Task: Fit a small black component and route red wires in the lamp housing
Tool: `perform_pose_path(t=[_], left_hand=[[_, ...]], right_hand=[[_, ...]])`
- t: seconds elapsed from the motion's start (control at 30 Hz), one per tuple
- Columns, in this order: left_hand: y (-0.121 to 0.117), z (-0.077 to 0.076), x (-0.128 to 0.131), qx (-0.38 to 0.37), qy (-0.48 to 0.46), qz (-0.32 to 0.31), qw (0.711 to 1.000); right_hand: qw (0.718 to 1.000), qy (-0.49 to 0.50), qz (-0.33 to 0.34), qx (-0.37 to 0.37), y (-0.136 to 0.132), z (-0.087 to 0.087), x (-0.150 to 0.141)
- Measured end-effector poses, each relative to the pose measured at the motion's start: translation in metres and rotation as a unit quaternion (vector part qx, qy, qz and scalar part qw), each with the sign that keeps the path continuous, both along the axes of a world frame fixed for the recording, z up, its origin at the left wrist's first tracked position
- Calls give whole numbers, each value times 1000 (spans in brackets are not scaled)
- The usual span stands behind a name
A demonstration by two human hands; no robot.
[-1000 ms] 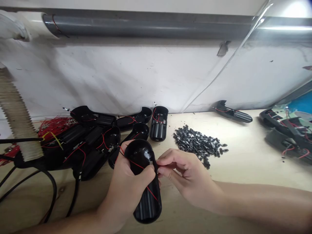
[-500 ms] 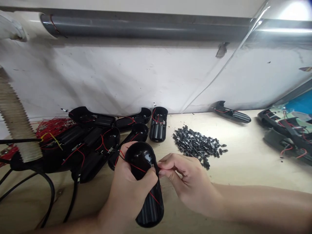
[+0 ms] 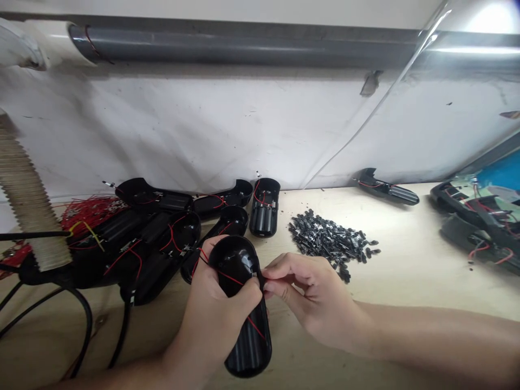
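My left hand (image 3: 221,306) is wrapped round a black plastic housing (image 3: 249,352), hollow side up, with its rounded end away from me. The left thumb presses on a small metal piece (image 3: 254,275) at the housing's inner right edge. Across the hollow runs a red wire (image 3: 231,278), partly under the thumb. My right hand (image 3: 311,298) is at the housing's right rim, thumb and forefinger pinched together. Whatever lies between those fingertips is too small or hidden to make out.
Several similar black housings (image 3: 264,208) with red wires lie along the wall and to the left. A heap of small black parts (image 3: 329,238) sits behind my right hand. Red wires (image 3: 91,211), a ribbed hose (image 3: 32,200) and black cables (image 3: 87,319) are on the left.
Almost nothing differs. Both hands keep their places on the housing, and the red between my right fingertips shows less now.
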State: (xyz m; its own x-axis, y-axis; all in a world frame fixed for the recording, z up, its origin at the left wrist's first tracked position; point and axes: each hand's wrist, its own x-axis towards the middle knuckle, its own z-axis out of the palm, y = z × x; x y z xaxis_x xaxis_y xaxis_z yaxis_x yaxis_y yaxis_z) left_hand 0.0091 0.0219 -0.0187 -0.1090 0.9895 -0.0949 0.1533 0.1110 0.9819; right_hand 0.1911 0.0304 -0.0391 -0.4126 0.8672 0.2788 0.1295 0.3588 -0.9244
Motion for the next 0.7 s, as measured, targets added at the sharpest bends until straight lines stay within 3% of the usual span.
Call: perform_pose_path(t=[0.2, 0.7], left_hand=[[-4, 1, 0, -31, -85, 15, 996], [0, 4, -1, 14, -16, 18, 1000]], right_hand=[[991, 60, 45, -110, 2, 1, 1], [995, 50, 42, -74, 1, 4, 2]])
